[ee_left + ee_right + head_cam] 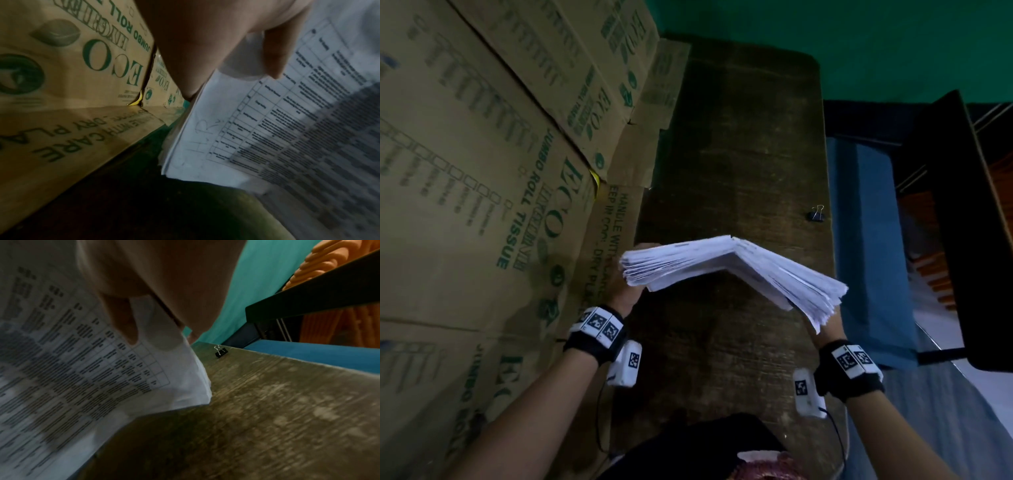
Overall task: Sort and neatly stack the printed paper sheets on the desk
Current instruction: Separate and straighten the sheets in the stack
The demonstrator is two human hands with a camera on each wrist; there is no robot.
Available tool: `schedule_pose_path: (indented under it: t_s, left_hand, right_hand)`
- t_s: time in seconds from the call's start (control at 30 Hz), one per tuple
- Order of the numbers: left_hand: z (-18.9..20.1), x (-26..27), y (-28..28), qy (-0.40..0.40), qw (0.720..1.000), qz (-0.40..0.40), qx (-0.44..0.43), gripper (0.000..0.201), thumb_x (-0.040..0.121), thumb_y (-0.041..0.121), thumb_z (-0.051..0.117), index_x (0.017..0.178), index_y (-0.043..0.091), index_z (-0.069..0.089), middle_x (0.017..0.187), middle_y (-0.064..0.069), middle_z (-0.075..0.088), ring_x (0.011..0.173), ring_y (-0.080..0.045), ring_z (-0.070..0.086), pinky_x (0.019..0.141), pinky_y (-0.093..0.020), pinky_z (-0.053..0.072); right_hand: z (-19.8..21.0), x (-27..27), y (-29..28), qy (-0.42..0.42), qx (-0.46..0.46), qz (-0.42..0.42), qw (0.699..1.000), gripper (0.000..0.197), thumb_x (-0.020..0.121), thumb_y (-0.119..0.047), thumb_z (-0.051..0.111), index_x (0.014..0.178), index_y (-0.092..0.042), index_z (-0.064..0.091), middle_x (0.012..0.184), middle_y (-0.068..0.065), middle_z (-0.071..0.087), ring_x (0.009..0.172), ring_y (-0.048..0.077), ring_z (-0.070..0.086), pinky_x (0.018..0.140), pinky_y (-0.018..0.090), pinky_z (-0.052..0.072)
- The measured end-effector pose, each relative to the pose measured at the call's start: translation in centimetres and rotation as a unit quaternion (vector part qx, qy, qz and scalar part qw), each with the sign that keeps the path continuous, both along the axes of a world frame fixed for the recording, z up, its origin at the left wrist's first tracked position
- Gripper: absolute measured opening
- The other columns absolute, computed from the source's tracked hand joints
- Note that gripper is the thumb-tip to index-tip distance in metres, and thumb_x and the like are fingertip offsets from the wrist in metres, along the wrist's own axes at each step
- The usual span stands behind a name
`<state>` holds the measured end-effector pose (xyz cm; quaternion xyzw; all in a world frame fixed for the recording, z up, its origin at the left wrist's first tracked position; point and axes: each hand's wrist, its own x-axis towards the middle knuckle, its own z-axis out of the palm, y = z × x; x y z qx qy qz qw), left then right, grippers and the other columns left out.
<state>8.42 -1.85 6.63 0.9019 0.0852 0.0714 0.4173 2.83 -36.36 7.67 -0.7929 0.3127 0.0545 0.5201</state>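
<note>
A thick stack of printed paper sheets (729, 267) hangs in the air over the dark wooden desk (739, 154), bent upward in the middle like a roof. My left hand (625, 284) grips its left end and my right hand (825, 329) grips its right end, both mostly hidden by the paper. In the left wrist view my thumb (275, 53) presses on the printed tables of the paper stack (267, 138). Seen from the right wrist, my thumb (125, 321) lies on the facing page of the sheets (82, 369), whose edges are slightly fanned.
Large cardboard boxes (482, 171) printed in green wall off the desk's left side. A small black binder clip (815, 215) lies near the desk's right edge, also in the right wrist view (221, 352). A blue seat (866, 240) and a dark shelf (962, 240) stand to the right.
</note>
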Motion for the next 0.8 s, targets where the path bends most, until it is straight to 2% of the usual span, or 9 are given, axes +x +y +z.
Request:
schedule_pose_path:
  t_s: [0.03, 0.1, 0.2, 0.33, 0.43, 0.53, 0.63, 0.73, 0.8]
  left_hand:
    - [0.2, 0.0, -0.1, 0.014, 0.997, -0.058, -0.039, 0.016, 0.087, 0.008, 0.057, 0.100, 0.014, 0.065, 0.099, 0.005, 0.066, 0.090, -0.003, 0.059, 0.077, -0.008, 0.046]
    - [1.4, -0.1, -0.3, 0.038, 0.978, -0.119, -0.165, 0.043, 0.068, 0.000, 0.070, 0.107, 0.017, 0.062, 0.105, 0.001, 0.068, 0.097, -0.012, 0.065, 0.083, -0.021, 0.052]
    - [2.0, 0.5, 0.0, 0.021, 0.953, -0.134, -0.272, 0.061, 0.061, -0.010, 0.070, 0.112, 0.021, 0.057, 0.109, -0.011, 0.067, 0.104, -0.022, 0.064, 0.087, -0.032, 0.054]
    - [2.0, 1.5, -0.3, 0.042, 0.964, -0.130, -0.226, 0.051, 0.063, -0.002, 0.066, 0.102, 0.029, 0.058, 0.098, 0.004, 0.065, 0.091, -0.004, 0.062, 0.080, -0.018, 0.050]
    - [2.0, 2.1, -0.8, 0.093, 0.963, -0.055, -0.247, 0.045, 0.075, -0.017, 0.062, 0.088, 0.026, 0.057, 0.088, 0.006, 0.060, 0.079, 0.007, 0.061, 0.075, -0.016, 0.047]
    - [1.9, 3.0, 0.6, 0.145, 0.950, -0.010, -0.277, 0.042, 0.065, -0.008, 0.073, 0.090, 0.024, 0.063, 0.093, -0.002, 0.068, 0.090, -0.016, 0.067, 0.087, -0.039, 0.052]
    - [3.2, 3.8, 0.9, 0.172, 0.962, -0.057, -0.206, 0.061, 0.063, -0.008, 0.078, 0.107, 0.027, 0.055, 0.110, 0.000, 0.062, 0.107, -0.023, 0.061, 0.098, -0.047, 0.048]
    - [7.2, 4.1, -1.9, 0.092, 0.971, -0.164, -0.149, 0.090, 0.059, 0.004, 0.087, 0.130, 0.034, 0.040, 0.140, 0.004, 0.042, 0.131, -0.011, 0.038, 0.107, -0.034, 0.035]
    - [10.3, 4.5, -4.9, 0.066, 0.962, -0.246, -0.099, 0.099, 0.053, 0.024, 0.091, 0.135, 0.035, 0.037, 0.143, 0.008, 0.040, 0.132, -0.006, 0.035, 0.106, -0.030, 0.031]
  right_hand:
    - [1.0, 0.4, 0.1, -0.050, 0.020, -0.030, 0.998, 0.016, 0.094, -0.003, 0.050, 0.106, -0.008, 0.059, 0.097, 0.000, 0.071, 0.098, -0.005, 0.064, 0.079, 0.008, 0.046]
    - [1.8, 0.8, 0.5, -0.172, 0.058, 0.029, 0.983, 0.039, 0.075, -0.022, 0.067, 0.104, 0.005, 0.064, 0.097, -0.004, 0.072, 0.089, -0.013, 0.063, 0.078, 0.006, 0.046]
    - [1.1, -0.2, -1.4, -0.186, 0.041, 0.097, 0.977, 0.031, 0.068, -0.014, 0.071, 0.098, -0.018, 0.064, 0.091, -0.026, 0.071, 0.084, -0.010, 0.064, 0.074, 0.011, 0.049]
    - [1.4, 1.2, -0.5, -0.185, 0.050, 0.134, 0.972, 0.037, 0.065, -0.007, 0.073, 0.098, -0.020, 0.063, 0.090, -0.029, 0.071, 0.084, -0.010, 0.065, 0.075, 0.009, 0.050]
    - [1.2, 2.2, -0.8, -0.199, 0.050, 0.135, 0.969, 0.039, 0.074, 0.010, 0.074, 0.087, -0.026, 0.068, 0.085, -0.024, 0.072, 0.083, -0.006, 0.067, 0.075, 0.016, 0.053]
    - [3.6, 3.8, -1.1, -0.196, 0.076, 0.105, 0.972, 0.014, 0.071, -0.006, 0.079, 0.079, -0.017, 0.074, 0.083, -0.001, 0.076, 0.079, 0.019, 0.071, 0.071, 0.036, 0.057]
    - [8.0, 5.8, -1.0, -0.236, 0.082, 0.152, 0.956, 0.028, 0.069, 0.004, 0.078, 0.075, -0.023, 0.076, 0.071, -0.009, 0.072, 0.066, 0.008, 0.063, 0.065, 0.027, 0.054]
    - [12.9, 7.9, 0.2, -0.251, 0.056, 0.254, 0.932, 0.040, 0.067, 0.012, 0.075, 0.067, -0.028, 0.075, 0.061, -0.018, 0.063, 0.061, -0.003, 0.054, 0.058, 0.020, 0.046]
    - [15.1, 9.2, 1.5, -0.233, -0.002, 0.317, 0.919, 0.042, 0.067, 0.016, 0.070, 0.070, -0.025, 0.074, 0.059, -0.021, 0.061, 0.060, -0.007, 0.051, 0.058, 0.017, 0.044]
